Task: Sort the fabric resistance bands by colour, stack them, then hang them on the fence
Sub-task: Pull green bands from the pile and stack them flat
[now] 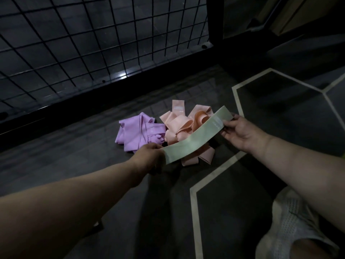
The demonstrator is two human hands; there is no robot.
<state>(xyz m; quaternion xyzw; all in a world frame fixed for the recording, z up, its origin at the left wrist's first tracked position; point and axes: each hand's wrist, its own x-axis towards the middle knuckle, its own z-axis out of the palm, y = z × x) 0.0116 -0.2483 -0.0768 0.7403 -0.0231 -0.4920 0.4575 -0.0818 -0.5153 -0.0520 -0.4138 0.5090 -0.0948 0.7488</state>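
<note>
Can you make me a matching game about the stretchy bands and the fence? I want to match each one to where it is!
Things:
1 green band
2 purple bands
3 peach bands
4 fence

Places:
A leftmost pile on the floor
B standing behind the piles
C held by the left hand and right hand
D floor pile partly behind the held band

Pairs: 1-C, 2-A, 3-D, 4-B

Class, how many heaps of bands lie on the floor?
2: the purple heap on the left, the pink heap beside it, partly behind the green band; more may be hidden.
</note>
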